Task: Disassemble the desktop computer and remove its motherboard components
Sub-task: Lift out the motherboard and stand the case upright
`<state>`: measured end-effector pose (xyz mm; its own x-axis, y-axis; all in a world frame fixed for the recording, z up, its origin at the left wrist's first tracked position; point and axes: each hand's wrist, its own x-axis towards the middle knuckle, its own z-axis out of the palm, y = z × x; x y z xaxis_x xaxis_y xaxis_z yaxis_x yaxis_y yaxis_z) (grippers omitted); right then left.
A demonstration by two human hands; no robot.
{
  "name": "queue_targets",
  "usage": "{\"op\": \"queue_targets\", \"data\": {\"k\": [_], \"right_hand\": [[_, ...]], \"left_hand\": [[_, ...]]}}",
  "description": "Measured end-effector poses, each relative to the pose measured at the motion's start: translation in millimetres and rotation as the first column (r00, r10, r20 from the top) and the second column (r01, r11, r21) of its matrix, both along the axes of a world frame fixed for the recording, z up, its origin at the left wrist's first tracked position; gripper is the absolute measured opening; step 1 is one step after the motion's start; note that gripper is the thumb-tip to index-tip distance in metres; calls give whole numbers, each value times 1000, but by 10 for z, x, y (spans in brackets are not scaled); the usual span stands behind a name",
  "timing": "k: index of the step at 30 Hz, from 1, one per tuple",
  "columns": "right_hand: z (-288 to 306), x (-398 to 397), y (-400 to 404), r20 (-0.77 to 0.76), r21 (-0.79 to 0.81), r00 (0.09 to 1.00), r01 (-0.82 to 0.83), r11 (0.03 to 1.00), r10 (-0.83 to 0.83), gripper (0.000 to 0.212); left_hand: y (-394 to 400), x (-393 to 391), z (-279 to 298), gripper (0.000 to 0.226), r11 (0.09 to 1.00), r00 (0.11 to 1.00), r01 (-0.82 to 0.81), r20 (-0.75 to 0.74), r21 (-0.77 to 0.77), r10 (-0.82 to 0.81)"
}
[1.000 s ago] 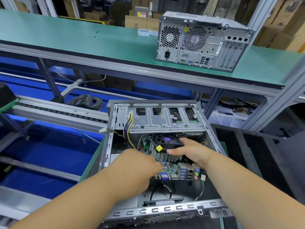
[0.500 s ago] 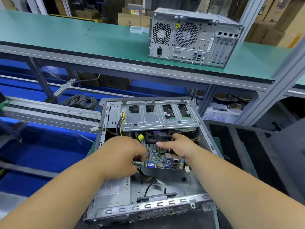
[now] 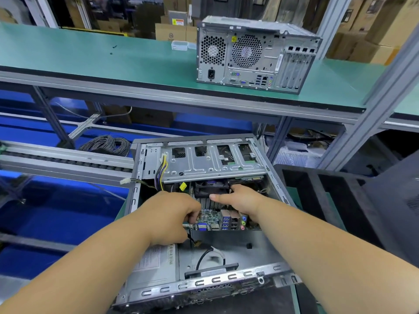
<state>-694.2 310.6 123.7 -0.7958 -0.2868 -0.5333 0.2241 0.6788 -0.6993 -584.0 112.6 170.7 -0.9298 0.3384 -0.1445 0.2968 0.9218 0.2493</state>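
In the head view, an opened computer case [image 3: 267,271] is seen lying on its side at the near edge of the lower table, with its drive cage [image 3: 213,164] toward the far side. Inside it, the motherboard [image 3: 210,219] is held tilted, its port block raised toward the camera above the case floor. The left hand [image 3: 172,218] is curled round the board's left edge, fingers wrapped over the rim. The right hand [image 3: 240,200] is laid on the heatsink and fan [image 3: 210,189], thumb stretched along the fins; whether the other fingers are hooked beneath cannot be told.

Several risks are judged from this. A yellow-tipped cable [image 3: 182,186] and the yellow-and-black wire bundle [image 3: 162,172] are seen just beside the board's far edge; if either is attached, a connector could be torn when the board is drawn out. The far edge is tucked under the drive cage, so components could be scraped against the metal. The heavy cooler could tip the board from an uneven hold. A second, closed computer [image 3: 254,55] is stood on the upper table's front edge, well apart.
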Motion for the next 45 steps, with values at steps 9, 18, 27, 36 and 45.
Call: {"op": "queue_targets", "data": {"k": [9, 18, 27, 36, 45], "right_hand": [[774, 363, 406, -98, 518, 790, -479, 709, 605, 115], [440, 464, 792, -191, 901, 433, -279, 333, 881, 81], [418, 725, 886, -270, 824, 522, -310, 475, 809, 77], [448, 870, 966, -396, 695, 600, -299, 654, 695, 81], [818, 698, 1334, -322, 726, 526, -397, 562, 787, 49]], "left_hand": [[-64, -14, -39, 21, 960, 997, -57, 71, 273, 39], [-70, 5, 17, 21, 891, 993, -4, 107, 455, -51], [-67, 66, 147, 22, 868, 973, 98, 136, 486, -186], [-106, 96, 206, 24, 893, 962, 151, 145, 424, -231], [-53, 159, 310, 24, 912, 963, 154, 150, 381, -225]]}}
